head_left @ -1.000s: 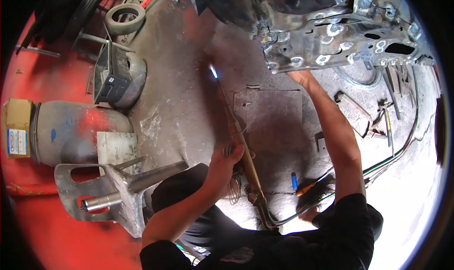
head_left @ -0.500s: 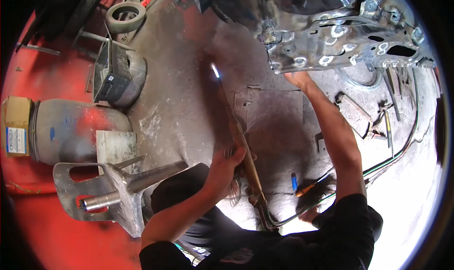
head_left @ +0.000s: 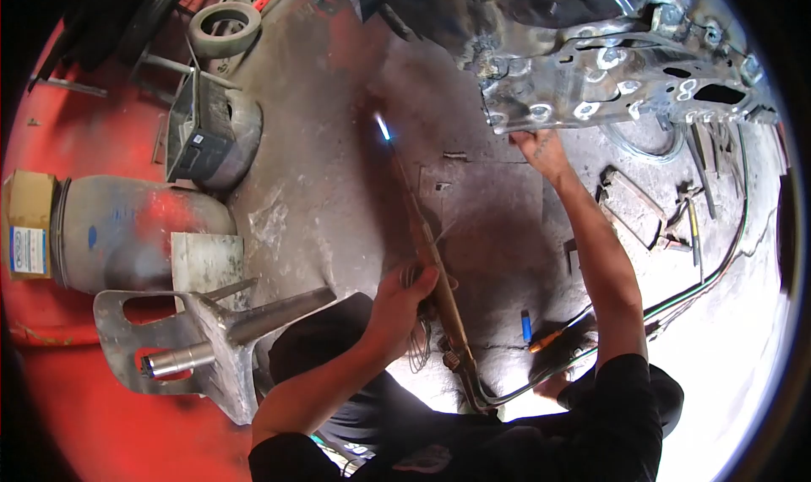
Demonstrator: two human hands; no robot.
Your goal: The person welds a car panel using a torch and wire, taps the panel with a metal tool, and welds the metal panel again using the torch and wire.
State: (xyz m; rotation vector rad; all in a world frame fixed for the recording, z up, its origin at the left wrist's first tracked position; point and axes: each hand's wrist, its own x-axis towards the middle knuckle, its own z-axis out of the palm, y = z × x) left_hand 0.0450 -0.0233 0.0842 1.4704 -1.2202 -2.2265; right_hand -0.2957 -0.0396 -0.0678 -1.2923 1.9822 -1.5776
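Note:
My left hand (head_left: 403,300) is closed around the brass-coloured body of a gas torch (head_left: 445,300). A bright blue-white flame (head_left: 383,128) burns at the tip, pointing away from me above the floor. Several loops of thin wire (head_left: 420,347) hang by the same hand. My right hand (head_left: 543,152) reaches up to the lower edge of a bare metal vehicle panel (head_left: 608,102) with pale, ring-shaped weld marks. Its fingertips are partly hidden at that edge, so I cannot tell whether they grip it.
A hose (head_left: 541,378) curves from the torch toward the right. On the floor lie a blue-handled tool (head_left: 525,326), an orange-handled screwdriver (head_left: 547,340), a hammer (head_left: 694,228) and a coil of clear tubing (head_left: 646,148). At left are an overturned chair (head_left: 215,347), a barrel (head_left: 127,233) and a tyre (head_left: 224,30).
My right hand has drawn slightly out from under the panel edge, showing more of its back and fingers. The panel appears shifted slightly right in view. The torch stays almost still, its flame burning.

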